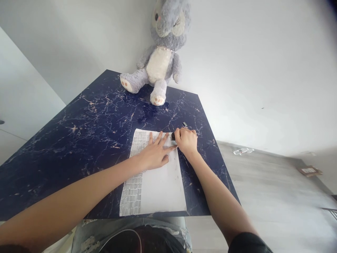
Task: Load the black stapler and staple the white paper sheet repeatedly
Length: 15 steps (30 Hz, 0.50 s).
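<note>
A white sheet of paper (158, 186) with printed rows down its left side lies on a dark blue marbled table (79, 140). My left hand (155, 153) rests flat on the sheet's upper part, fingers spread. My right hand (186, 140) is closed at the sheet's top right corner, gripping a small dark object with a metal end (179, 131) that pokes out between the fingers. The object is too small to name with certainty.
A grey and white plush rabbit (160, 56) sits at the table's far edge against the white wall. Grey floor lies to the right, with a clear bottle (240, 151) and a small framed item (309, 171) on it.
</note>
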### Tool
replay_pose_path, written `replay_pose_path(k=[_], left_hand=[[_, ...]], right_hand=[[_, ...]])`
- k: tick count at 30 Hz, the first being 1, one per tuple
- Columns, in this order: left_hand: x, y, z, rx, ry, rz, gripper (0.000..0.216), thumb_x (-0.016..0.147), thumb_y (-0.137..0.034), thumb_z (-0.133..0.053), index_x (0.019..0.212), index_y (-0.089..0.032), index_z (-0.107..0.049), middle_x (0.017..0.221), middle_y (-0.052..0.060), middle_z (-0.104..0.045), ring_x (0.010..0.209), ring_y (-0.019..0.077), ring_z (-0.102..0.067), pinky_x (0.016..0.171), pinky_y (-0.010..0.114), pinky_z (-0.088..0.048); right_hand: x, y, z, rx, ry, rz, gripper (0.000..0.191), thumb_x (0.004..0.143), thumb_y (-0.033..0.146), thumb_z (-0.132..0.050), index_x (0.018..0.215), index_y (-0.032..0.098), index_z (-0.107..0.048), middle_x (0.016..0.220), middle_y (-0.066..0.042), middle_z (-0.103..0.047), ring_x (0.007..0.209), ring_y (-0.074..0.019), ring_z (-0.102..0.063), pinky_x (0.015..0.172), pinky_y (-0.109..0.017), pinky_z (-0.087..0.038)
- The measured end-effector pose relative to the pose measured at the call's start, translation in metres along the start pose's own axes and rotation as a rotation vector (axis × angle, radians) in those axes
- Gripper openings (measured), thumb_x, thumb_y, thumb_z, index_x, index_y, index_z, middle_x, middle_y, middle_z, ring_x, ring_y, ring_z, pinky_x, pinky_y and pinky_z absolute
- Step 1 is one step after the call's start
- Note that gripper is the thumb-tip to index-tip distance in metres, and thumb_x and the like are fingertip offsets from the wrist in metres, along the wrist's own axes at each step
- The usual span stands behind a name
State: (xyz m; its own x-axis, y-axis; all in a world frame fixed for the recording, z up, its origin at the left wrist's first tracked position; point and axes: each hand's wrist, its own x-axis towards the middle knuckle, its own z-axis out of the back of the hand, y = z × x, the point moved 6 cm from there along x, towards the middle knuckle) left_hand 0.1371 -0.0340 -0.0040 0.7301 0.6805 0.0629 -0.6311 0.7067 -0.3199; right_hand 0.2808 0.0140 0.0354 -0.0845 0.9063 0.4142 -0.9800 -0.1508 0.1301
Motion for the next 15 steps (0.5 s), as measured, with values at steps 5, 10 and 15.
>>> replay_pose_path(k=[5,10,15], left_hand=[[0.001,-0.001,0.002,-0.012,0.005,-0.001,0.063,0.101,-0.031,-0.054,0.161,-0.04,-0.04,0.177,0.009,-0.009,0.16,0.0503,-0.001,0.116,0.084,-0.004],[0.001,-0.001,0.002,-0.027,0.007,0.004,0.06,0.101,-0.031,-0.055,0.159,-0.038,-0.046,0.177,0.008,-0.012,0.16,0.05,-0.004,0.117,0.084,-0.005],[0.0,0.0,0.002,-0.017,0.002,0.0,0.052,0.1,-0.032,-0.057,0.152,-0.033,-0.056,0.176,0.011,-0.013,0.16,0.0492,-0.004,0.119,0.082,-0.005]], right_hand=[[0.0,0.002,0.0,-0.062,0.038,-0.022,0.047,0.105,0.025,-0.042,0.065,0.017,-0.065,0.074,-0.006,-0.072,0.071,-0.0179,-0.063,0.078,-0.035,-0.031],[-0.004,0.011,0.0,-0.166,0.051,0.045,0.046,0.107,0.023,-0.038,0.074,0.016,-0.069,0.082,-0.009,-0.072,0.085,-0.0218,-0.063,0.082,-0.036,-0.029],[-0.011,0.025,-0.004,-0.304,0.056,0.111,0.045,0.109,0.026,-0.033,0.09,0.012,-0.072,0.095,-0.016,-0.069,0.095,-0.0292,-0.06,0.085,-0.041,-0.032]])
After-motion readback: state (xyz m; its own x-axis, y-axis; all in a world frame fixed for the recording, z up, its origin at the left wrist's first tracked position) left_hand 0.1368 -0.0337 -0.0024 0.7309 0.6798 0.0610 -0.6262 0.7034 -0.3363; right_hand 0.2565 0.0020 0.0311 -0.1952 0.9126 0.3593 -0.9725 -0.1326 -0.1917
